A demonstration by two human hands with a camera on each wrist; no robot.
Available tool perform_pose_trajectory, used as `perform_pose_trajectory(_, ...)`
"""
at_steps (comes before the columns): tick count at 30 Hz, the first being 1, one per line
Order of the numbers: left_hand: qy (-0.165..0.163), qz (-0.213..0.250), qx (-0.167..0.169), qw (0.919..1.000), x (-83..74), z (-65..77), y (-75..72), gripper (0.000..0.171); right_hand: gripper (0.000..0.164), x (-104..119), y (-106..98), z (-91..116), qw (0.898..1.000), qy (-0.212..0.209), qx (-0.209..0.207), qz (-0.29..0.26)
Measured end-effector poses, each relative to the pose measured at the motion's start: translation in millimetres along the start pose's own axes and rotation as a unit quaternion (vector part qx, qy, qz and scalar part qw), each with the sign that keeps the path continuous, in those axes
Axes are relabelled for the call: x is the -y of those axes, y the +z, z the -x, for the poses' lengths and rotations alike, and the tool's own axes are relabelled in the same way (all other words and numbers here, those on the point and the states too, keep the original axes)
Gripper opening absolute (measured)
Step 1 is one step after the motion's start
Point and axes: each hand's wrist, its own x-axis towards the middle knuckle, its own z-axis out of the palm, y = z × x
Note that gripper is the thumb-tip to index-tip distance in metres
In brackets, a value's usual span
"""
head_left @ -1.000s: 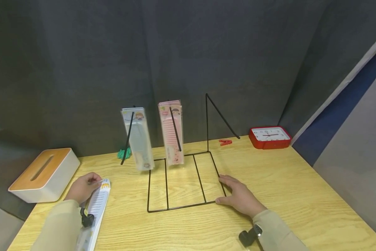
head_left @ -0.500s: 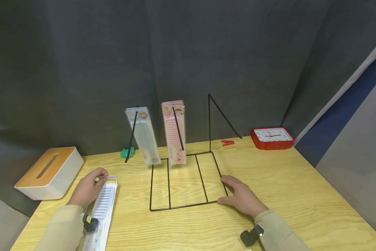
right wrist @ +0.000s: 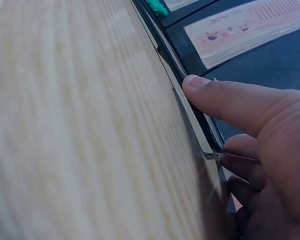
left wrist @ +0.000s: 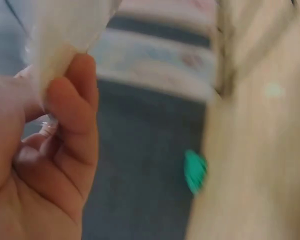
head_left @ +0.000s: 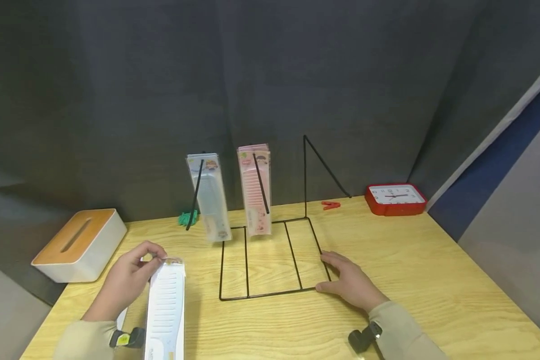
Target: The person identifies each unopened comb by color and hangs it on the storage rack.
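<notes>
A packaged white comb [head_left: 163, 310] hangs from my left hand [head_left: 132, 275], which pinches the top edge of its clear packet between thumb and fingers. In the left wrist view, the blurred packet [left wrist: 77, 25] rises above the fingertips. My right hand [head_left: 353, 282] rests at the front right corner of a black wire rack [head_left: 293, 257]. Its thumb lies along the front bar and its fingers touch the side bar. Pale blue comb packets [head_left: 213, 210] hang on the rack's left hook, pink comb packets [head_left: 251, 200] on the middle one. The right hook [head_left: 326, 165] is bare.
A white tissue box [head_left: 94, 255] with a wooden lid stands at the left. Behind the left hook lies a crumpled green thing [head_left: 185, 218]. A red clip [head_left: 331, 205] and a red clock [head_left: 397, 200] sit at the back right, before a dark curtain [head_left: 161, 100].
My left hand has lifted the packaged comb from the table's left side and moved it right. The blue packets have swung slightly. My right hand stays at the rack corner.
</notes>
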Motion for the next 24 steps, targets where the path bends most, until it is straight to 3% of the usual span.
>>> perform_pose_trajectory(3,0.032,0.062,-0.019,0.9974,-25.4,11.9,-0.6,0.015,0.083,0.3,-1.6,0.4,1.000,-0.002,0.000,-0.003)
perform_pose_trajectory(5,0.065,0.119,-0.031,0.9902,-41.1,19.3,-0.8,0.017,0.083,0.4,-2.5,0.6,1.000,-0.003,0.000,-0.003)
perform_pose_trajectory(9,0.147,0.240,-0.041,0.9587,-67.0,28.5,-0.5,0.025,0.083,-0.1,-3.7,0.9,1.000,-0.004,0.001,-0.001)
perform_pose_trajectory(12,0.190,0.298,-0.042,0.9347,-81.8,30.6,0.5,0.032,0.082,-1.1,-4.1,1.0,1.000,-0.004,0.001,0.002)
perform_pose_trajectory(14,0.200,0.311,-0.047,0.9279,-90.7,30.3,1.7,0.032,0.082,-1.6,-4.1,0.9,1.000,-0.004,0.001,0.002)
perform_pose_trajectory(16,0.198,0.305,-0.056,0.9298,-99.0,29.5,2.9,0.030,0.082,-2.4,-3.9,0.8,1.000,-0.004,0.001,0.004)
perform_pose_trajectory(22,0.126,0.227,-0.105,0.9599,-119.7,25.6,3.1,0.020,0.082,-1.6,-2.6,0.5,1.000,-0.008,0.000,0.003)
perform_pose_trajectory(24,0.114,0.223,-0.119,0.9607,-123.6,24.4,2.2,0.019,0.081,-0.2,-2.1,0.7,1.000,-0.008,0.000,0.002)
